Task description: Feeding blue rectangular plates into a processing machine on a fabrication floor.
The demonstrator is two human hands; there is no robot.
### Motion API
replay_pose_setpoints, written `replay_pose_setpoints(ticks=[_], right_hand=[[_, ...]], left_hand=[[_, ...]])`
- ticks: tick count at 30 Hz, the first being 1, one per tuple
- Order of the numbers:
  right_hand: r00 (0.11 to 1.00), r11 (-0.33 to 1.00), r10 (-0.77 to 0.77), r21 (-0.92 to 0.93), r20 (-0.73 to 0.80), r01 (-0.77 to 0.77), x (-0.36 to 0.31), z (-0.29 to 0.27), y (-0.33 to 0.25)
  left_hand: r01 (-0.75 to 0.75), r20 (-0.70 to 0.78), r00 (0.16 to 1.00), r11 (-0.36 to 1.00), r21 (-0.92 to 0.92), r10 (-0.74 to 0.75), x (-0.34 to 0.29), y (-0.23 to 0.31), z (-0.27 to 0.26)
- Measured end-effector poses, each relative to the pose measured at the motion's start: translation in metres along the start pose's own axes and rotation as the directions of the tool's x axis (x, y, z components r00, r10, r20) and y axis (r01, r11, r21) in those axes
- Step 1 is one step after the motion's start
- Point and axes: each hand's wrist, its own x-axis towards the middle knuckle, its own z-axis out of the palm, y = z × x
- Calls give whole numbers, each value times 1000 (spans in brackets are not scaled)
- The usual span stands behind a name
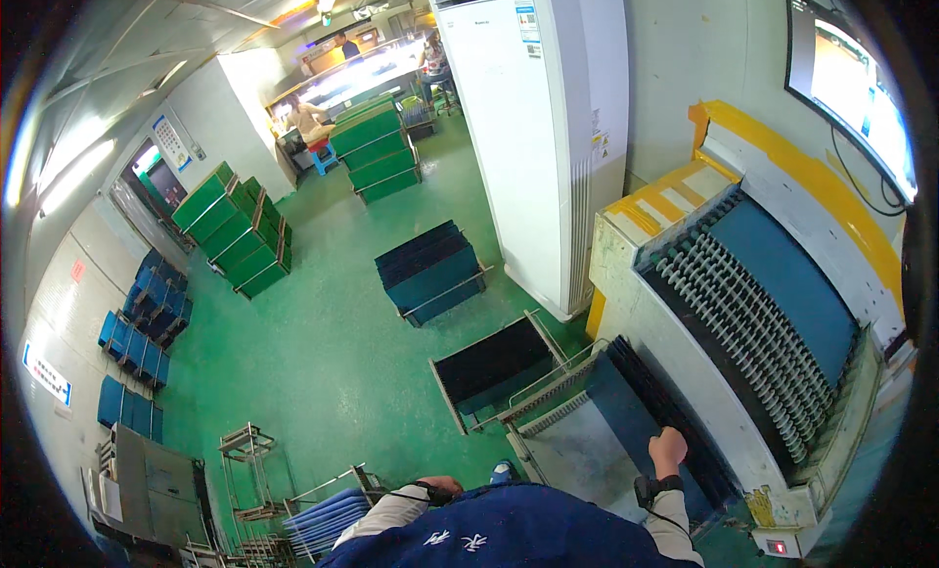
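Observation:
My right hand (668,449) is closed at the upper edge of a flat dark blue panel (618,397), its fingers curled down on that edge. The panel leans beside a row of thin black panels (675,411) standing on edge in a metal rack (562,397), against the roller machine (748,323). Another blue panel (787,274) lies on the machine, beyond its rows of grey rollers. Close to my body on the left is my left hand (442,485). Only its back shows, and its fingers are hidden.
Left of the rack stand a frame of black panels (499,363) and a blue stack (430,272). Green stacks (235,230) stand farther off. A tall white air conditioner (533,137) rises ahead. A metal stand (328,514) holds blue panels at lower left. People sit at a lit bench (362,79).

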Motion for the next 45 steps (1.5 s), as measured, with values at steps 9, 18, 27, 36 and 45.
replay_pose_setpoints(ticks=[9, 18, 27, 36, 45], right_hand=[[1000, 1000, -2, 10, -7, 2, 4, 8, 4], [1000, 1000, 12, 0, 11, -12, 2, 1, 4], [1000, 1000, 7, -4, 1, -7, 5, 6, 7], [1000, 1000, 7, 0, 28, -7, 4, 4, 3], [997, 1000, -1, 27, 71, -1, -3, -1, 2]], left_hand=[[-28, 7, 1000, 998, -65, 28, 2, -1, 0], [-62, -30, 998, 997, -36, 61, 2, 3, 1], [-77, 4, 997, 994, -74, 78, -10, 16, 1], [-146, 13, 989, 989, 19, 146, 17, -25, 9], [-164, -52, 985, 986, -41, 161, 17, -29, 20]])
